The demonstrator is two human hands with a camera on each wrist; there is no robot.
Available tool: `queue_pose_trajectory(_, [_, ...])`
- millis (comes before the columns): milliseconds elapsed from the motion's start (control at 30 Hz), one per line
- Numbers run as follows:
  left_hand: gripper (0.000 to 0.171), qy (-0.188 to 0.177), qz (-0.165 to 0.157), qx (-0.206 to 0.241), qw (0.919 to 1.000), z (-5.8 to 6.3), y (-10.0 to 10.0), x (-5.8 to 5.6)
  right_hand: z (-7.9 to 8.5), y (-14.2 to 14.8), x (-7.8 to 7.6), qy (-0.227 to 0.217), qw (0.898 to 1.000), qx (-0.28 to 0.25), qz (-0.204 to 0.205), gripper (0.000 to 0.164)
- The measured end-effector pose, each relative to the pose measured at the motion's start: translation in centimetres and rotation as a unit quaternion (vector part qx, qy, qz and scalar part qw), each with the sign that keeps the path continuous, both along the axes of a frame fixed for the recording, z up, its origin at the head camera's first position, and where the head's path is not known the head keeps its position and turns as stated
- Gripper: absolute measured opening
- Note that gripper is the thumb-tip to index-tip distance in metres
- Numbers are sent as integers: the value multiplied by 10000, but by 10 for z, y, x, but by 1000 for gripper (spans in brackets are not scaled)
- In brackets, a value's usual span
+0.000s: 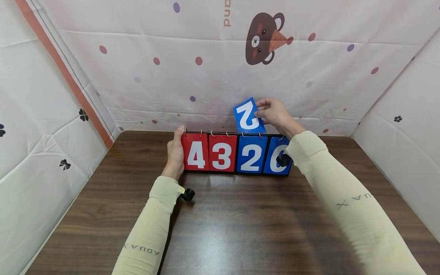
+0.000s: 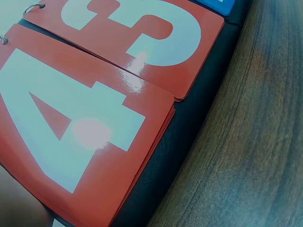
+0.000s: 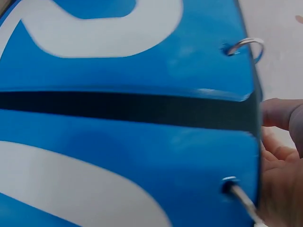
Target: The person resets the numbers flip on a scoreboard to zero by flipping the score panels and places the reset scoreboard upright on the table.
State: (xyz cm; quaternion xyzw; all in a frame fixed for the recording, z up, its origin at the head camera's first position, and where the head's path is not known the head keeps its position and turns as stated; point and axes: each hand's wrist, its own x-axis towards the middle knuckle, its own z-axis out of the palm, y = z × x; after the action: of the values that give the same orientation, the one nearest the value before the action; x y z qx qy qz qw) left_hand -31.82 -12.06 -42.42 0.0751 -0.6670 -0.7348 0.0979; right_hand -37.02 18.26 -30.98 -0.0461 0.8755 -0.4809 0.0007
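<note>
Downward head view, close wrist views, left sharing red cards point(image 2: 113, 113), right blue cards point(image 3: 132, 75)

Rightmost blue card point(image 1: 274, 157) (partly hidden)

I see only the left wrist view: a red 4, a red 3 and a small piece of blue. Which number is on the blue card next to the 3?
Observer: In the head view, that blue card shows a white 2.
Operator: Thank you. And where is the right hand?
Observer: It is above the top edge of the scoreboard, holding a raised card.
Operator: Is the last card on the right fully visible?
Observer: No, a black device covers part of its number.
</note>
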Motion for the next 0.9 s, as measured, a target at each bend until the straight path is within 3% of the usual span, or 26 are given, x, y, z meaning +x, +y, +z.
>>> queue_pose_trajectory(467, [60, -12, 81, 48, 10000, 1, 0, 1, 29, -1, 19, 596, 9957, -668, -219, 40])
queue_pose_trajectory(700, [57, 32, 60, 213, 9997, 1, -1, 1, 44, 3, 34, 767, 9910, -1092, -62, 36])
queue_pose_trajectory(900, [57, 39, 44, 206, 9998, 1, 0, 0, 51, 5, 51, 904, 9898, -1104, 21, 27])
